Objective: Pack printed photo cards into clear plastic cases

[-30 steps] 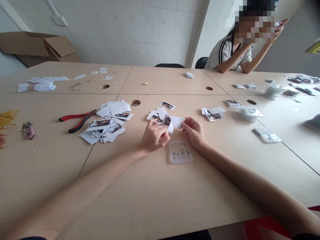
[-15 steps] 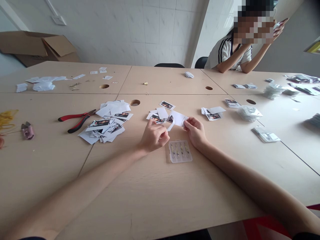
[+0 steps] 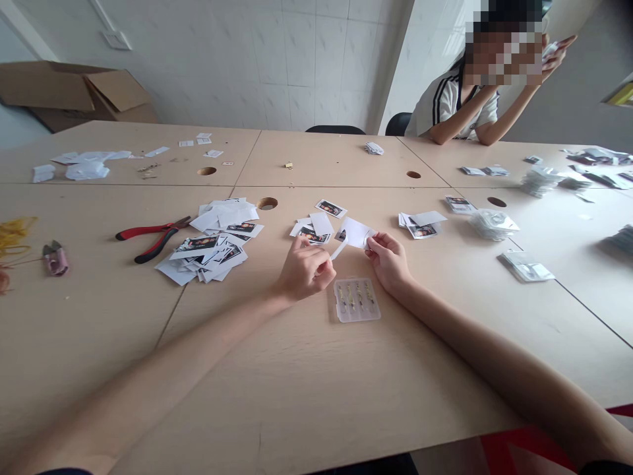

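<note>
My left hand (image 3: pixel 307 269) pinches a narrow white strip (image 3: pixel 339 249), which slants up toward a white card. That white card (image 3: pixel 357 233) is gripped at its right edge by my right hand (image 3: pixel 388 257). A small dark printed patch shows at the card's left end. Just beyond my left fingers lie a few printed cards (image 3: pixel 312 233), with one more card (image 3: pixel 331 208) behind them. Between my wrists a clear plastic case (image 3: pixel 357 311) lies flat, with several small metal pieces in its slots.
Left of my hands are a card pile (image 3: pixel 212 254), red-and-black pliers (image 3: pixel 153 231) and small cutters (image 3: pixel 55 258). To the right are cards (image 3: pixel 422 224) and clear packets (image 3: pixel 494 224). Across the table (image 3: pixel 316 369) a person (image 3: pixel 452 105) leans on both elbows.
The strip in my left hand has straightened and lies lower against the card. My right hand and the card have shifted slightly to the right. The person's raised hand has moved a little.
</note>
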The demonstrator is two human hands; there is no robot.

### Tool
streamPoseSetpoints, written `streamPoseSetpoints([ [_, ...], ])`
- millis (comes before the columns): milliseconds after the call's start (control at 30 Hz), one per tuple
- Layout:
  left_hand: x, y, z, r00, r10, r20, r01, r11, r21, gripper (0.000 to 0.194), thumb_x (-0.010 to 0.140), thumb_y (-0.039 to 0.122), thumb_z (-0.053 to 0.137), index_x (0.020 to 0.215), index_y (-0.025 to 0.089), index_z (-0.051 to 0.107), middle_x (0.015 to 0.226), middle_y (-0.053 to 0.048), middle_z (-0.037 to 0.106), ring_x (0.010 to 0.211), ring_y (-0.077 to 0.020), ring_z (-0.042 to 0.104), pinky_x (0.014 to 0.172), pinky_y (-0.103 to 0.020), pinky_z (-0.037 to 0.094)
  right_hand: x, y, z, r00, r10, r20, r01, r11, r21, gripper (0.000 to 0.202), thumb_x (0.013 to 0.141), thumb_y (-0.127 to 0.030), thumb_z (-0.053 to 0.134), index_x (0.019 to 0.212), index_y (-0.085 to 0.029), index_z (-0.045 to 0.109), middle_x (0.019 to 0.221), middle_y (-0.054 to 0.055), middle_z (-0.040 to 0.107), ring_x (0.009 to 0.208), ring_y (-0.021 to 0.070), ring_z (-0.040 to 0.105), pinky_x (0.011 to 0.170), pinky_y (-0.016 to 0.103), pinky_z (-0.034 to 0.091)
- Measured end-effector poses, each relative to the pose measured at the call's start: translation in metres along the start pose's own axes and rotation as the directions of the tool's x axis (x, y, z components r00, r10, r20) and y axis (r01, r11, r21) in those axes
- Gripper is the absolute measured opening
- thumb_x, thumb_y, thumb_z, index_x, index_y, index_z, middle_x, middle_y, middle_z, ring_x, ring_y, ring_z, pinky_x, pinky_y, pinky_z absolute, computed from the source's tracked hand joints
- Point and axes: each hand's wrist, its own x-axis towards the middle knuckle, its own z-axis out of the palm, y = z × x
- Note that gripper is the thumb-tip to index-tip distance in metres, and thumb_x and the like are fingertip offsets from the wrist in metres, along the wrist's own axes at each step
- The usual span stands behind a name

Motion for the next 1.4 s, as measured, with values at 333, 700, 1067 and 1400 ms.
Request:
streamPoseSetpoints([
  [333, -0.0024, -0.0019, 0.0014, 0.998, 0.036, -0.042, -0.037, 0.999, -0.024, 0.021, 0.068, 0.013, 0.040, 0.047, 0.017, 0.038, 0.041, 0.007, 0.043, 0.041, -0.0064, 0.034, 0.070, -0.031, 0.032, 0.0039, 0.0031, -0.0030, 0.999, -0.031, -0.030, 0.031, 0.999, -0.016, 0.019, 0.062, -0.030, 0.060, 0.065, -0.019, 0.045, 0.065, -0.003, 0.046, 0.055, 0.0074, 0.043, 0.054, 0.023, 0.037],
  [700, -0.0055, -0.0016, 0.0016, 0.991, 0.096, -0.093, -0.100, 0.995, -0.031, 0.023, 0.063, 0.014, 0.038, 0.042, 0.018, 0.031, 0.037, 0.006, 0.038, 0.040, -0.0072, 0.026, 0.066, -0.032, 0.034, 0.0026, 0.0040, -0.0032, 0.996, -0.070, -0.053, 0.066, 0.996, -0.067, 0.016, 0.063, -0.030, 0.058, 0.068, -0.019, 0.047, 0.067, -0.003, 0.047, 0.055, 0.0077, 0.043, 0.053, 0.023, 0.037],
  [1067, -0.0033, -0.0013, 0.0005, 0.987, 0.156, -0.044, -0.159, 0.985, -0.062, 0.019, 0.062, 0.011, 0.039, 0.044, 0.018, 0.035, 0.036, 0.006, 0.041, 0.040, -0.0078, 0.031, 0.067, -0.032, 0.035, 0.0037, 0.0085, -0.0066, 0.970, -0.177, -0.163, 0.160, 0.980, -0.117, 0.012, 0.067, -0.029, 0.055, 0.073, -0.022, 0.046, 0.064, -0.005, 0.045, 0.055, 0.0079, 0.041, 0.053, 0.022, 0.033],
  [1400, -0.0026, 0.0009, -0.0009, 0.989, 0.145, -0.038, -0.147, 0.987, -0.064, 0.020, 0.062, 0.012, 0.038, 0.044, 0.018, 0.033, 0.036, 0.006, 0.039, 0.040, -0.0081, 0.030, 0.067, -0.032, 0.035, 0.0027, 0.0069, -0.0063, 0.970, -0.133, -0.204, 0.130, 0.991, -0.027, 0.014, 0.065, -0.025, 0.058, 0.070, -0.022, 0.045, 0.062, -0.005, 0.045, 0.055, 0.0070, 0.041, 0.053, 0.021, 0.033],
])
